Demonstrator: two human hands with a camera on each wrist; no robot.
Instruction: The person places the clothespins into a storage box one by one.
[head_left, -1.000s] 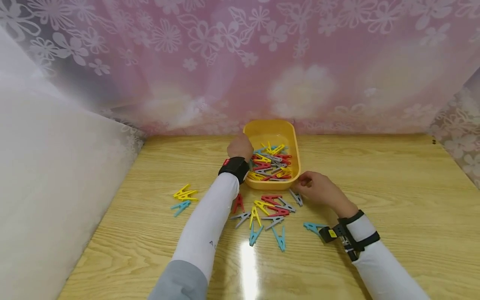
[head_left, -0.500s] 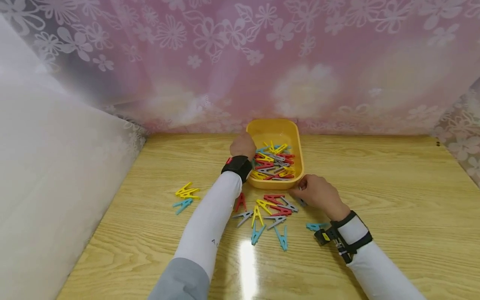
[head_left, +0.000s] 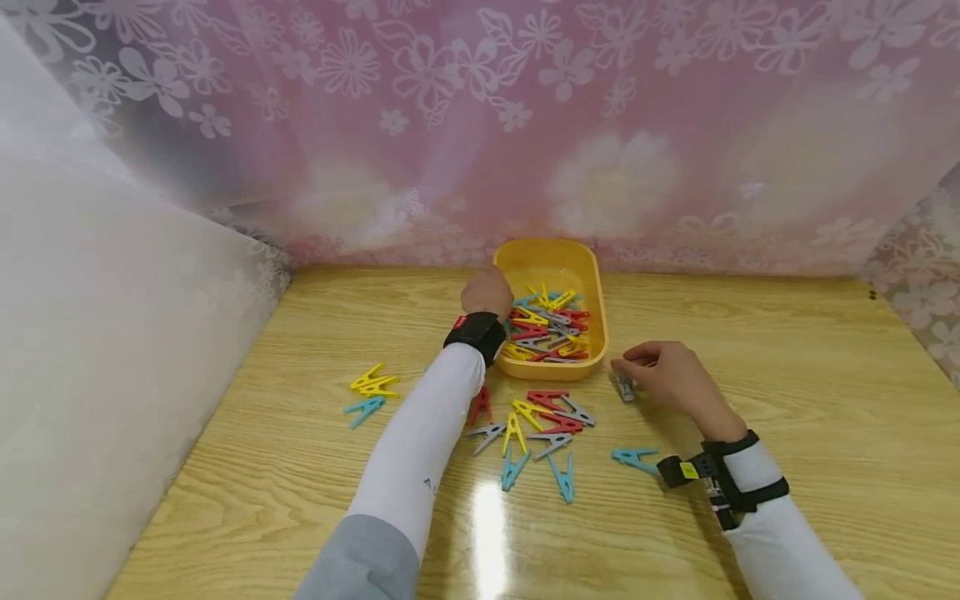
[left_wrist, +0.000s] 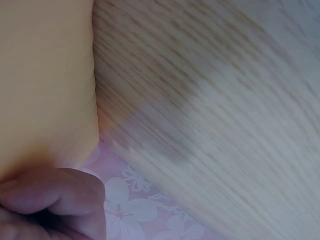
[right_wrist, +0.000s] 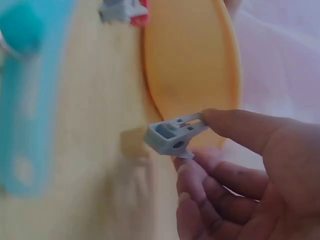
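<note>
Clothespins (head_left: 553, 317) in tub (head_left: 551, 261), loose clips (head_left: 562, 423) before it, cloth (head_left: 480, 167) behind

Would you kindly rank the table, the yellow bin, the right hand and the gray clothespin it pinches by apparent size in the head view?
Largest to smallest:
table
yellow bin
right hand
gray clothespin it pinches, partly hidden

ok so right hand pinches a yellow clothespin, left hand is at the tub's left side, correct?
Colour's off: the clothespin in the right hand is grey, as the right wrist view shows. The left hand is at the left side of the tub, as stated.
</note>
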